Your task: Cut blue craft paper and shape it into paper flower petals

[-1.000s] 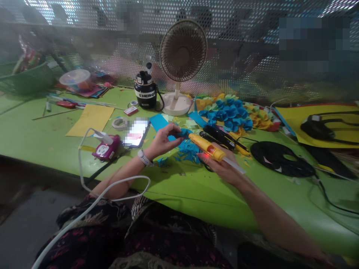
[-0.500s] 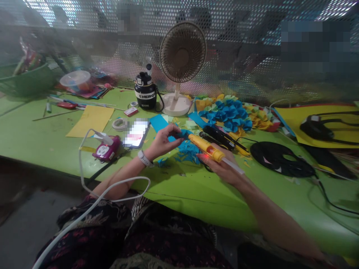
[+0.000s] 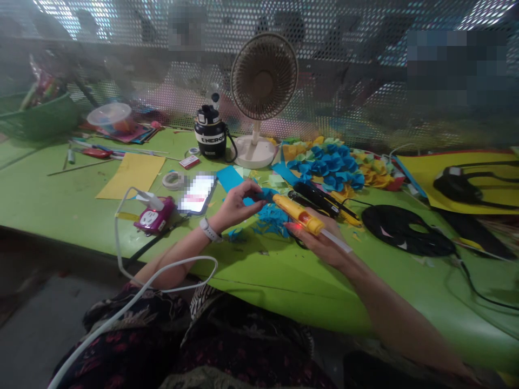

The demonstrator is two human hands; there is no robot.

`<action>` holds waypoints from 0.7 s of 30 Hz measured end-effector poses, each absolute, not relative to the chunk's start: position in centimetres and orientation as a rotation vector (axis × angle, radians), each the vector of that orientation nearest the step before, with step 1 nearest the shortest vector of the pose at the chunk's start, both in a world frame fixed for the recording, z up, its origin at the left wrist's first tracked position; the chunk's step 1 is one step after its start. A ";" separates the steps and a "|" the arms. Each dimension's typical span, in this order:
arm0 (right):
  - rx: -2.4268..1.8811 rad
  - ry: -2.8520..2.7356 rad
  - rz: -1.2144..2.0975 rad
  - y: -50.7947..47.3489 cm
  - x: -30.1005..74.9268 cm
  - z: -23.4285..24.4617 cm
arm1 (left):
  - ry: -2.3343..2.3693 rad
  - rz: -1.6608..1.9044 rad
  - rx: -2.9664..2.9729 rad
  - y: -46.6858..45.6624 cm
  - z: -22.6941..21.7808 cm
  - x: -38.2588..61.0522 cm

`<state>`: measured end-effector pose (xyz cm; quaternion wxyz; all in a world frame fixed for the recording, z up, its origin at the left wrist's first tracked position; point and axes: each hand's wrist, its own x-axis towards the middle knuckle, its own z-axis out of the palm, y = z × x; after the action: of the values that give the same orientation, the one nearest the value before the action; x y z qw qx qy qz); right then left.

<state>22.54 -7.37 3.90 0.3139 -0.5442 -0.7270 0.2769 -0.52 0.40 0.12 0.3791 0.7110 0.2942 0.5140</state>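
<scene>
Blue paper piece [image 3: 266,194] is located at the left hand's fingertips, over the green table [image 3: 243,270], directly at the front end of a yellow glue gun [image 3: 298,213]. Left hand [image 3: 242,199]: thumb and fingers pinched on the paper. Right hand [image 3: 324,240]: closed around the gun's body, a red light glowing beside the fingers. Contact between nozzle and paper cannot be determined. A pale glue stick [image 3: 337,241] protrudes from the gun's rear. Blue scraps [image 3: 273,220] lie beneath and between the hands. Left of these: a phone [image 3: 198,193], lit; a tape roll [image 3: 173,180]; a purple power adapter [image 3: 156,216] with a white plug inserted; a yellow sheet [image 3: 130,174]. Beyond the hands, a heap of blue paper shapes [image 3: 334,162] lies right of a standing fan [image 3: 264,75]; a black bottle [image 3: 210,140] stands upright on the fan's left.
</scene>
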 end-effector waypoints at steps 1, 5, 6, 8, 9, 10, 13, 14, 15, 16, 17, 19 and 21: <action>-1.434 -1.912 0.723 -7.4 22.5 3.9 | 0.751 1.310 1.817 0.4 0.1 -0.5; -1.435 -1.893 0.735 -7.3 22.5 3.8 | 0.738 1.320 1.834 0.4 0.0 -0.5; -1.434 -1.893 0.741 -7.4 22.5 3.8 | 0.738 1.323 1.837 0.4 0.0 -0.5; -1.426 -1.893 0.738 -7.4 22.4 3.7 | 0.738 1.326 1.837 0.5 -0.1 -0.6; -1.420 -1.897 0.738 -7.4 22.4 3.7 | 0.737 1.325 1.836 0.5 -0.1 -0.6; -1.413 -1.904 0.742 -7.4 22.4 3.7 | 0.736 1.325 1.835 0.5 -0.1 -0.6; -1.387 -1.925 0.767 -7.4 22.4 3.8 | 0.744 1.326 1.834 0.5 0.0 -0.5; -1.386 -1.932 0.775 -7.4 22.4 3.9 | 0.750 1.326 1.833 0.5 0.0 -0.5; -1.386 -1.934 0.779 -7.4 22.4 3.9 | 0.754 1.329 1.830 0.5 0.0 -0.5; -1.389 -1.934 0.779 -7.4 22.3 4.0 | 0.754 1.326 1.827 0.5 0.0 -0.5; -1.396 -1.933 0.780 -7.4 22.3 4.0 | 0.752 1.323 1.823 0.5 -0.1 -0.5; -1.406 -1.934 0.769 -7.5 22.3 4.1 | 0.755 1.318 1.816 0.5 -0.1 -0.5; -1.409 -1.953 0.747 -7.5 22.3 4.3 | 0.763 1.320 1.798 0.5 -0.1 -0.5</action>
<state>22.30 -7.48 4.31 0.3054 -0.5322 -0.7375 0.2821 -0.51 0.49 -0.13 0.3821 0.7047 0.2991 0.5176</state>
